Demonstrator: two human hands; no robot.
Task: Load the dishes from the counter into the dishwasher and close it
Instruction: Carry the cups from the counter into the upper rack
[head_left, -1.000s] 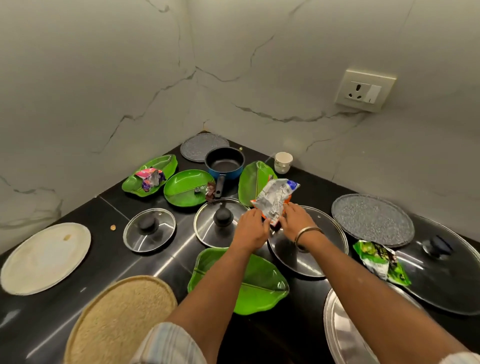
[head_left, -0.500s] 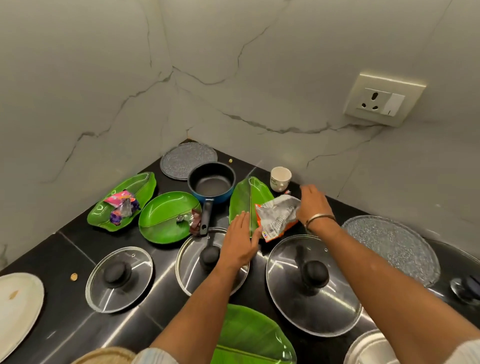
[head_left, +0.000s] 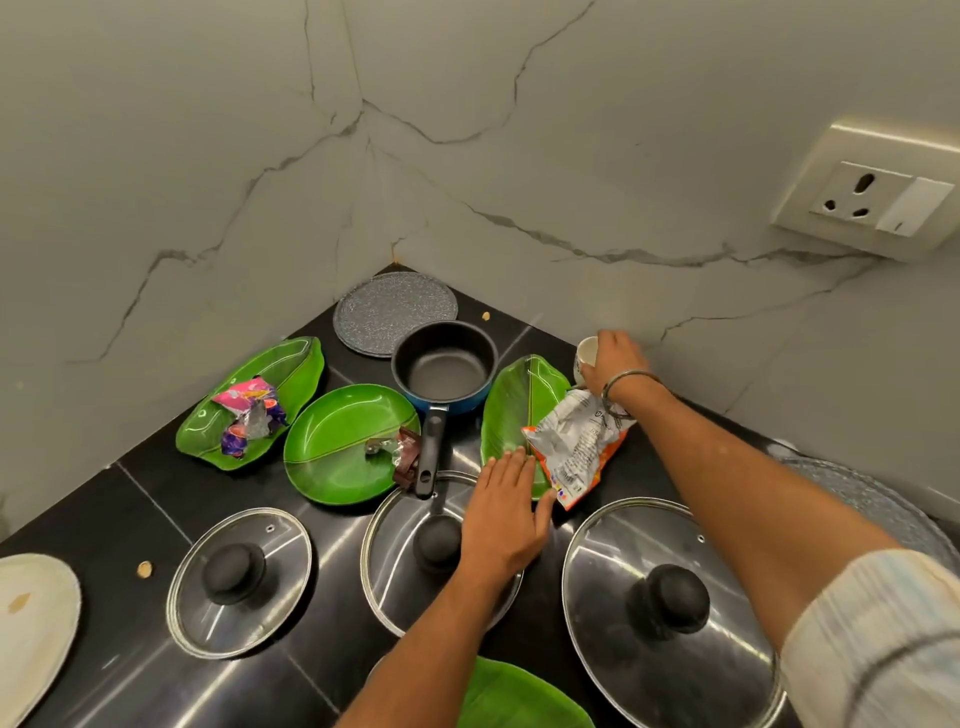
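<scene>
Black glossy counter (head_left: 156, 519) tucked into a corner of white marble-look walls, with a wall socket (head_left: 878, 200) up at about 2 o'clock. Pretty crowded spread — a small white cup (head_left: 586, 358) sits near the wall at roughly 1 o'clock, and the person's right hand (head_left: 615, 364) has its fingers curled round it. Their left hand (head_left: 506, 512) lies flat with straight fingers, fingertips on the near edge of a green leaf-shaped plate (head_left: 511, 410) and thumb touching a crumpled snack wrapper (head_left: 576, 447) that lies just beside that plate. A blue saucepan (head_left: 444, 366) sits dead centre, handle pointing toward 6 o'clock over a glass lid (head_left: 400, 551). At 9 to 10 o'clock there's a round green plate (head_left: 332, 447) and another leaf plate (head_left: 291, 374) holding a pink wrapper (head_left: 249, 405). More glass lids at 7 o'clock (head_left: 239, 582) and 5 o'clock (head_left: 670, 608) — and a grey speckled plate (head_left: 395, 312) sits back in the corner at 12.
</scene>
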